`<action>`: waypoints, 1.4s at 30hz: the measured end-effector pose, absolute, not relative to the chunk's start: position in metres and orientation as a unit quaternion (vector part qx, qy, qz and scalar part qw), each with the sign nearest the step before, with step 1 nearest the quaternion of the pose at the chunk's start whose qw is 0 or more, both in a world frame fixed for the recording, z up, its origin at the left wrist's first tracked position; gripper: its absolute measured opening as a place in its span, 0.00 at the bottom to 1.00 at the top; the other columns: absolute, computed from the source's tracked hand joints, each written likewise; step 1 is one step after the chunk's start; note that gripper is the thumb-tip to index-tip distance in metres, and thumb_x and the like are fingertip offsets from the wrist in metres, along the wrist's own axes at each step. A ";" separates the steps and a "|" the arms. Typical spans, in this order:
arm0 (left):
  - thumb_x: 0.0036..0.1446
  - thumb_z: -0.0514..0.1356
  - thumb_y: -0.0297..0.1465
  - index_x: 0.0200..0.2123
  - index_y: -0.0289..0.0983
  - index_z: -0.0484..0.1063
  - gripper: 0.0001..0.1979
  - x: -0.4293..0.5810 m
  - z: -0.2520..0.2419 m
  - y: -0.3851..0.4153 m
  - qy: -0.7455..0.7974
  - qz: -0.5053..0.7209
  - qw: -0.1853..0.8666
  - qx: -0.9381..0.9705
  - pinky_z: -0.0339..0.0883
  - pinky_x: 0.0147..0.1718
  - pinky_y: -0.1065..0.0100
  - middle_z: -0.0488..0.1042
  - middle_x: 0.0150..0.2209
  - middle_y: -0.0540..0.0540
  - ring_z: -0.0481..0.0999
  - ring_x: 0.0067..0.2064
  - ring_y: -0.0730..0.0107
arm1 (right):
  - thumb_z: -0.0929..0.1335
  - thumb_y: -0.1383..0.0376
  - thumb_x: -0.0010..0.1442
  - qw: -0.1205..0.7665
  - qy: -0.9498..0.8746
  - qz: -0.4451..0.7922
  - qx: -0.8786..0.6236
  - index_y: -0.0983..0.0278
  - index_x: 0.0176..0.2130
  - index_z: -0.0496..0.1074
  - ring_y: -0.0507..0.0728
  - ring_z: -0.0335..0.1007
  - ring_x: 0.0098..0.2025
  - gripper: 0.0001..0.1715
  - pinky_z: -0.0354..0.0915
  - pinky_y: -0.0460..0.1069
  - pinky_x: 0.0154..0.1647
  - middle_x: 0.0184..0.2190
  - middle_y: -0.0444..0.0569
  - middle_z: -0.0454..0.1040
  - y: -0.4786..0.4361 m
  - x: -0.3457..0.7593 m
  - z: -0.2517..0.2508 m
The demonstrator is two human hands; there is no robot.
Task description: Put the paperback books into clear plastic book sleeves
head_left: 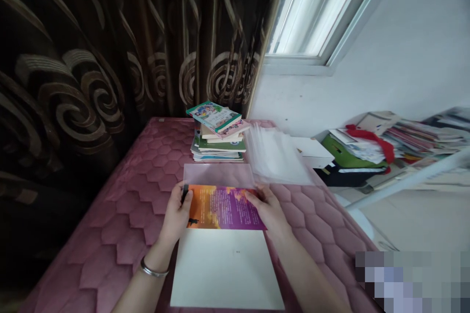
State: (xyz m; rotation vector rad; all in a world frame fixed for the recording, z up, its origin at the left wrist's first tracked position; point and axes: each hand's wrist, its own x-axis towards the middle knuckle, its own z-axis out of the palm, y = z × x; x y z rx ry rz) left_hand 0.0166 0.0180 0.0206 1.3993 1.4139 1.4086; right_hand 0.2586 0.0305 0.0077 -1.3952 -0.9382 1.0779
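An orange-and-purple printed cover flap (pixel 223 207) with columns of small text lies across the upper part of an off-white book page (pixel 226 266). Beyond the flap extends a clear plastic book cover (pixel 218 174). My left hand (pixel 178 212), a silver bangle on its wrist, grips the flap's left edge, thumb on top. At the flap's right edge my right hand (pixel 270 208) grips it in the same way, thumb pressed on the print. The fingers beneath are hidden, so I cannot tell how much of the plastic they hold.
A pink quilted mattress (pixel 121 249) carries a stack of books (pixel 218 144) and a pile of clear plastic covers (pixel 275 156). A white box (pixel 314 151) and a green bin with papers (pixel 340 151) stand to the right. A dark patterned curtain (pixel 147 34) hangs at left.
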 end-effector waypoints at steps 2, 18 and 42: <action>0.58 0.55 0.39 0.46 0.38 0.64 0.15 0.017 0.019 0.019 0.549 0.541 0.336 0.541 0.65 0.48 0.65 0.73 0.42 0.45 0.73 0.45 0.66 | 0.75 0.53 0.41 0.548 -0.371 0.466 -0.587 0.63 0.46 0.69 0.61 0.75 0.39 0.34 0.71 0.52 0.36 0.38 0.48 0.78 0.031 0.258 0.010; 0.52 0.62 0.39 0.47 0.38 0.64 0.21 0.018 0.019 0.019 0.531 0.568 0.353 0.520 0.66 0.46 0.64 0.74 0.41 0.45 0.74 0.45 0.64 | 0.78 0.52 0.35 0.573 -0.310 0.532 -0.541 0.61 0.36 0.73 0.58 0.72 0.29 0.28 0.67 0.51 0.29 0.29 0.45 0.78 0.033 0.256 0.017; 0.49 0.62 0.38 0.46 0.39 0.63 0.22 0.018 0.017 0.019 0.532 0.573 0.379 0.495 0.66 0.46 0.63 0.73 0.42 0.46 0.74 0.46 0.63 | 0.79 0.52 0.31 0.574 -0.299 0.532 -0.547 0.61 0.30 0.76 0.55 0.68 0.26 0.25 0.63 0.49 0.27 0.24 0.43 0.75 0.033 0.258 0.024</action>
